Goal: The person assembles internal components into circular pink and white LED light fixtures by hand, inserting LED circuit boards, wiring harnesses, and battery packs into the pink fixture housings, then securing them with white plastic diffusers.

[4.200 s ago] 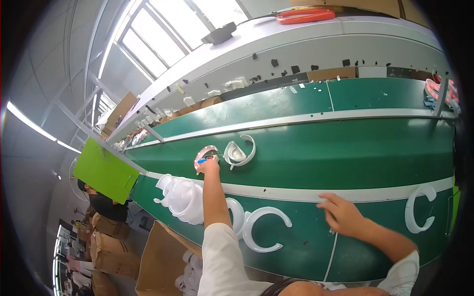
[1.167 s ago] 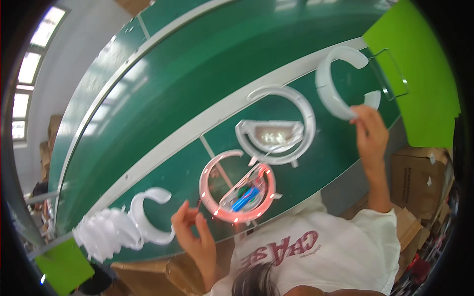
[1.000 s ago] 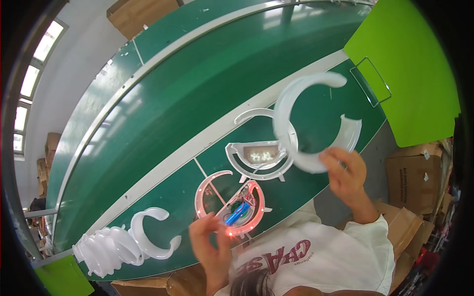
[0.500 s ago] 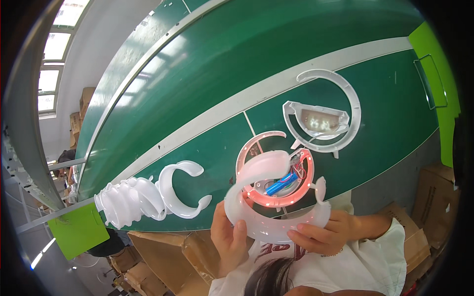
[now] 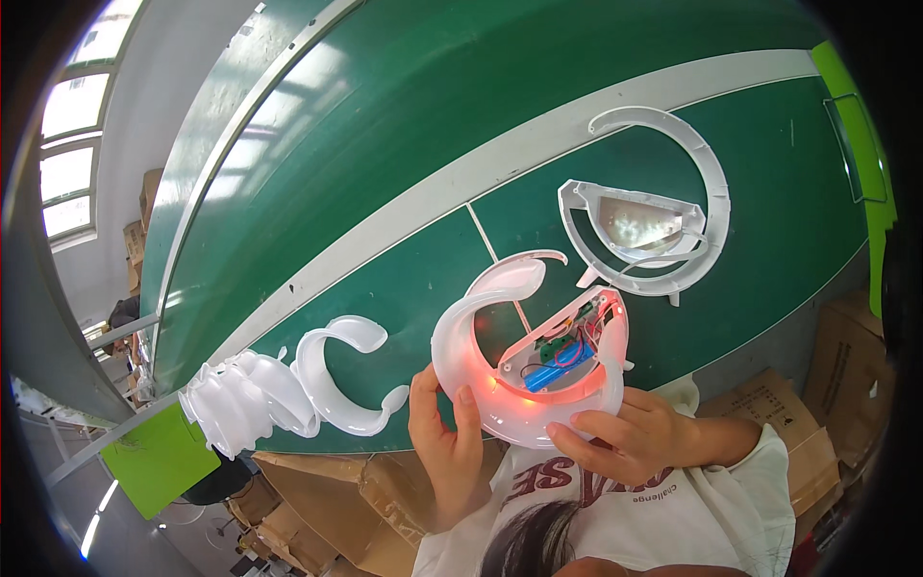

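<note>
A translucent white C-shaped cover [image 5: 454, 338] lies over the curved rim of a housing [image 5: 544, 392] at the table's near edge. Red lights glow through it. A blue cylindrical battery [image 5: 560, 369], thin wires and a green circuit board show inside the housing's flat-topped compartment. My left hand [image 5: 450, 438] is closed on the cover's left side, thumb in front. On its lower right, my right hand [image 5: 630, 438] grips the cover with bent fingers. Just beyond sits a second white curved housing [image 5: 713, 183], a cloudy panel in its compartment; a thin lead runs from it toward the nearer housing.
At left on the green table [image 5: 385, 288] lie a stack of nested white covers [image 5: 236, 399] and a separate C-shaped cover [image 5: 310, 370]. A pale strip [image 5: 423, 207] crosses behind. Lime-green panels [image 5: 159, 460] flank the table. Cardboard boxes [image 5: 769, 423] stand below its near side.
The cover has dropped from above the lit housing onto its curved rim, moving slightly left. Both hands still hold it. The whole view has shifted a little.
</note>
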Demonstrator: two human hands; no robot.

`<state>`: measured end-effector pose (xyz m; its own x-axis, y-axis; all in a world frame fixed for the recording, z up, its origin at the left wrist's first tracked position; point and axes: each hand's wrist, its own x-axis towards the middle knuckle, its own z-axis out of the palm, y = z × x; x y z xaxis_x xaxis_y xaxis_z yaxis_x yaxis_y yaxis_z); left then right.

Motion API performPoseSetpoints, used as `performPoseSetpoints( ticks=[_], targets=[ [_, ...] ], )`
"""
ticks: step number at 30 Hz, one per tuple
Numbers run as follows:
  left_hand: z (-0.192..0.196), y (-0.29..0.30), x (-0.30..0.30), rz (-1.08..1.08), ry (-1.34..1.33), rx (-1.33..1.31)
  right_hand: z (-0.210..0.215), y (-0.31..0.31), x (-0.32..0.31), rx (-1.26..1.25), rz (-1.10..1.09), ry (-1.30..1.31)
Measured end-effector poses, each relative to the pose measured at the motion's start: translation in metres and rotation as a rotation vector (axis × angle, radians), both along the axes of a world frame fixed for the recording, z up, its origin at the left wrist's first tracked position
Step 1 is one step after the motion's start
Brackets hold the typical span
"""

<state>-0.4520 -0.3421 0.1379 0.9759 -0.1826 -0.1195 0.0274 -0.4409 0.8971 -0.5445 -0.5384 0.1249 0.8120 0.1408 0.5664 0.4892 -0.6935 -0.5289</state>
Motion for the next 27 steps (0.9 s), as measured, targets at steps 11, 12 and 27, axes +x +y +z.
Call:
performPoseSetpoints(
  ticks=[11, 12, 27],
  targets=[
    [0.011, -0.005, 0.021, -0.206, -0.129, 0.262, -0.005, -0.003, 0.001, -0.067, 0.038, 0.010],
    [0.012, -0.006, 0.022, -0.224, -0.109, 0.271, -0.007, -0.002, 0.000, -0.078, 0.029, 0.010],
    [0.035, -0.063, 0.033, -0.738, -0.483, 0.351, -0.022, -0.003, -0.002, 0.056, 0.006, -0.082]
  ],
)
